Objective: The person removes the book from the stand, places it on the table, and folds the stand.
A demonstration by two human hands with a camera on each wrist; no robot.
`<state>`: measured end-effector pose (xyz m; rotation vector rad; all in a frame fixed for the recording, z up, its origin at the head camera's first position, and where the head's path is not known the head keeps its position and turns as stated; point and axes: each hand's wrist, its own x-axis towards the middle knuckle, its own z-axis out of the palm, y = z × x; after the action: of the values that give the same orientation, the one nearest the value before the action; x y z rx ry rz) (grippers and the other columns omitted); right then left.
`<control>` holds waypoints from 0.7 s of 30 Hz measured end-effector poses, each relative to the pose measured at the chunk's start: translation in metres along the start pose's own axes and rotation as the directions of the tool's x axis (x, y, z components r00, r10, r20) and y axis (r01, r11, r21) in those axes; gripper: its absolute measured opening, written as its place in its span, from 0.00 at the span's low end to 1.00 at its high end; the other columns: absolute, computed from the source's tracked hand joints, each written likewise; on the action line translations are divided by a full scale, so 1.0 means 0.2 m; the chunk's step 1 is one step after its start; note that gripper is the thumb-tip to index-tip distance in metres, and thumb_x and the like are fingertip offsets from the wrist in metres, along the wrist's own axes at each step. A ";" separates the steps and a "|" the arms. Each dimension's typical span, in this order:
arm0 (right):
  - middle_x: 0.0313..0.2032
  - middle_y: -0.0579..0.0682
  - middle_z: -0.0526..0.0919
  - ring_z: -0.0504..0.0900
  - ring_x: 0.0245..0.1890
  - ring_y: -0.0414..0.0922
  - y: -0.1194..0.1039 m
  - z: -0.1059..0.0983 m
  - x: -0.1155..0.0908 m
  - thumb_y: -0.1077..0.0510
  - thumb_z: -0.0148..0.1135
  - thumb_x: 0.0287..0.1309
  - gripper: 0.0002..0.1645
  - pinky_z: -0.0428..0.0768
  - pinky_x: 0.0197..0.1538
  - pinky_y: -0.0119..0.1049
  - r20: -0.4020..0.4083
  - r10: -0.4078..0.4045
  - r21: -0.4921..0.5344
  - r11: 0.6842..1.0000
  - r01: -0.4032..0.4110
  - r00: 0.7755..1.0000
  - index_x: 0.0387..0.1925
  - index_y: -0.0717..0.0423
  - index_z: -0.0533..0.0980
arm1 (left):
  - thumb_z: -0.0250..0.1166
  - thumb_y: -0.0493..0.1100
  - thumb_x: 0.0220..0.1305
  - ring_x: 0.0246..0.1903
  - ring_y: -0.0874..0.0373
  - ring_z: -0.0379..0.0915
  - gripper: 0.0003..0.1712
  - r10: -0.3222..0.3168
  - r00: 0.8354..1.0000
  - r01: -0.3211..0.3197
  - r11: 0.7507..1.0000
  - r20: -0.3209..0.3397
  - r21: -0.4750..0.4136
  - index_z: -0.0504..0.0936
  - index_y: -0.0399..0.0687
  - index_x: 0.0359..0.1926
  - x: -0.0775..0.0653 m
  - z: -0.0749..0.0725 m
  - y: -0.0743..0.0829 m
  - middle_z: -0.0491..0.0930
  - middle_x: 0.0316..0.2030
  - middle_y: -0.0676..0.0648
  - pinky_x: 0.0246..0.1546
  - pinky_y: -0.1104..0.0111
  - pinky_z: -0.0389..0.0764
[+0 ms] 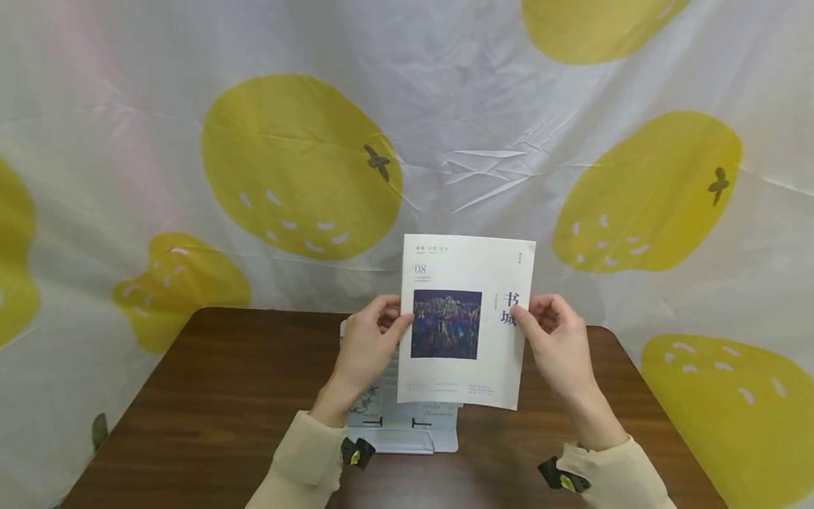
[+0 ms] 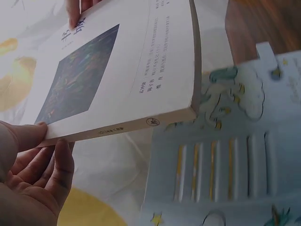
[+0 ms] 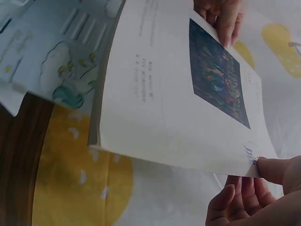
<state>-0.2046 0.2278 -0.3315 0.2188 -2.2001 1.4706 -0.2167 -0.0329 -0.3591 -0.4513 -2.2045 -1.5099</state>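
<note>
A white paperback magazine (image 1: pixel 445 382) with a dark picture on its cover is held up above the table, cover toward the head camera. My left hand (image 1: pixel 369 339) pinches its left edge, the spine side, thumb on the cover and fingers behind. On the opposite edge my right hand (image 1: pixel 562 346) pinches it the same way. Behind and below the magazine stands a pale blue book stand (image 1: pixel 407 440) with cartoon print, partly hidden by the magazine. The left wrist view shows slots in the stand's back panel (image 2: pixel 221 165); it is apart from the magazine.
The stand rests on a dark brown wooden table (image 1: pixel 210 403). Behind the table hangs a white cloth (image 1: pixel 445 92) printed with large yellow fruit. Each sleeve cuff has a small black piece (image 1: pixel 358 452) by it.
</note>
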 end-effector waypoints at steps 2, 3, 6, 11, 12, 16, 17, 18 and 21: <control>0.35 0.57 0.80 0.79 0.33 0.41 0.02 -0.05 0.00 0.56 0.64 0.64 0.16 0.77 0.33 0.27 0.014 0.004 -0.020 1.000 -0.004 1.000 0.41 0.67 0.72 | 0.66 0.40 0.65 0.26 0.61 0.76 0.14 -0.007 1.000 0.007 1.000 0.014 -0.011 0.80 0.39 0.50 0.00 0.05 0.01 0.82 0.30 0.49 0.29 0.67 0.79; 0.36 0.57 0.80 0.79 0.34 0.41 0.03 -0.07 -0.01 0.56 0.64 0.64 0.17 0.77 0.32 0.28 0.021 0.008 -0.033 0.999 -0.007 1.000 0.41 0.67 0.71 | 0.66 0.40 0.65 0.26 0.62 0.77 0.14 -0.011 1.000 0.011 1.000 0.022 -0.017 0.80 0.39 0.50 -0.01 0.07 0.02 0.82 0.30 0.50 0.29 0.68 0.79; 0.36 0.58 0.80 0.79 0.33 0.41 0.06 -0.13 -0.02 0.55 0.63 0.65 0.17 0.76 0.32 0.28 0.036 0.023 -0.071 0.997 -0.020 0.999 0.41 0.67 0.70 | 0.66 0.40 0.65 0.26 0.62 0.77 0.14 -0.025 0.999 0.027 0.999 0.038 -0.045 0.80 0.39 0.49 -0.02 0.14 0.03 0.82 0.30 0.50 0.29 0.68 0.79; 0.35 0.54 0.81 0.77 0.31 0.38 0.11 -0.23 -0.03 0.54 0.63 0.65 0.18 0.75 0.30 0.28 0.038 0.067 -0.141 0.988 -0.061 0.997 0.41 0.66 0.70 | 0.65 0.40 0.65 0.27 0.61 0.76 0.13 -0.057 0.995 0.065 0.993 0.077 -0.099 0.80 0.39 0.49 -0.04 0.26 0.03 0.81 0.29 0.51 0.30 0.69 0.79; 0.34 0.52 0.81 0.77 0.31 0.38 0.13 -0.25 -0.03 0.54 0.63 0.65 0.18 0.75 0.29 0.28 0.036 0.075 -0.152 0.986 -0.068 0.997 0.42 0.66 0.70 | 0.65 0.40 0.66 0.27 0.61 0.76 0.14 -0.066 0.994 0.075 0.991 0.084 -0.108 0.80 0.39 0.49 -0.04 0.28 0.03 0.81 0.29 0.51 0.31 0.69 0.79; 0.33 0.48 0.80 0.75 0.29 0.36 0.16 -0.33 -0.03 0.54 0.63 0.65 0.18 0.74 0.28 0.27 0.027 0.100 -0.193 0.977 -0.093 0.995 0.42 0.66 0.71 | 0.65 0.42 0.66 0.28 0.63 0.76 0.16 -0.098 0.989 0.112 0.985 0.108 -0.132 0.79 0.39 0.51 -0.06 0.38 0.04 0.82 0.30 0.51 0.31 0.70 0.79; 0.33 0.48 0.80 0.75 0.29 0.36 0.17 -0.35 -0.03 0.54 0.63 0.65 0.18 0.73 0.28 0.27 0.025 0.105 -0.204 0.974 -0.098 0.994 0.43 0.66 0.71 | 0.65 0.42 0.66 0.28 0.63 0.76 0.16 -0.104 0.988 0.118 0.984 0.110 -0.135 0.79 0.38 0.51 -0.06 0.40 0.05 0.82 0.30 0.51 0.30 0.70 0.78; 0.33 0.48 0.79 0.75 0.29 0.36 0.18 -0.36 -0.03 0.54 0.63 0.65 0.18 0.73 0.28 0.27 0.025 0.108 -0.214 0.972 -0.100 0.994 0.43 0.67 0.71 | 0.65 0.42 0.66 0.28 0.63 0.76 0.16 -0.109 0.987 0.125 0.982 0.116 -0.141 0.79 0.38 0.51 -0.07 0.42 0.05 0.82 0.30 0.51 0.30 0.71 0.78; 0.33 0.48 0.79 0.75 0.29 0.36 0.21 -0.41 -0.02 0.55 0.62 0.65 0.18 0.74 0.29 0.26 0.027 0.113 -0.240 0.965 -0.104 0.993 0.43 0.67 0.71 | 0.64 0.42 0.67 0.28 0.64 0.76 0.15 -0.117 0.985 0.137 0.979 0.130 -0.155 0.79 0.38 0.50 -0.08 0.49 0.05 0.82 0.30 0.51 0.28 0.72 0.78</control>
<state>-0.1922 0.3189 -0.3419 0.0479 -2.4301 1.2507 -0.2128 0.0613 -0.3901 -0.4712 -2.2474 -1.7832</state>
